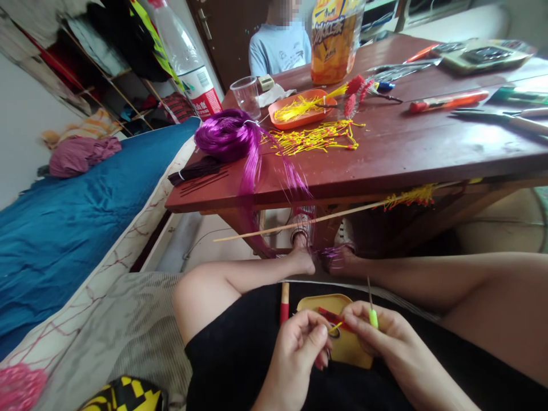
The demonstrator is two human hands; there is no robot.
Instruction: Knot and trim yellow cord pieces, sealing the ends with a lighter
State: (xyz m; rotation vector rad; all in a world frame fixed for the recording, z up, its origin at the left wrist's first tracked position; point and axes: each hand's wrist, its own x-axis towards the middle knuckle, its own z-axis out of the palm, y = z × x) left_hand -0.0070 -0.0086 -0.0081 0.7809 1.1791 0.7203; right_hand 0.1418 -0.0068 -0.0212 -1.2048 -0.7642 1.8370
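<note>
Above my lap, my left hand (302,345) pinches a thin yellow strand (335,327) between thumb and forefinger. My right hand (383,334) has its fingertips closed on a narrow red strip (327,314). Tucked in that same hand is a small tool with a yellow-green handle (374,319) and a thin metal shaft pointing up; its kind is unclear. Both hands are close together over a yellow tray (359,357) on my black-clothed lap. Left of the tray lies a short stick (285,302), wood-coloured at one end and red at the other.
A red-brown table (385,154) carries purple fibre (226,134), yellow red-tipped strands (317,138), an orange dish (276,119), a tea bottle (334,43) and pliers (505,120). A long stick (274,229) juts out below its edge. Across it sits a person (280,48). A bed (98,200) stands left.
</note>
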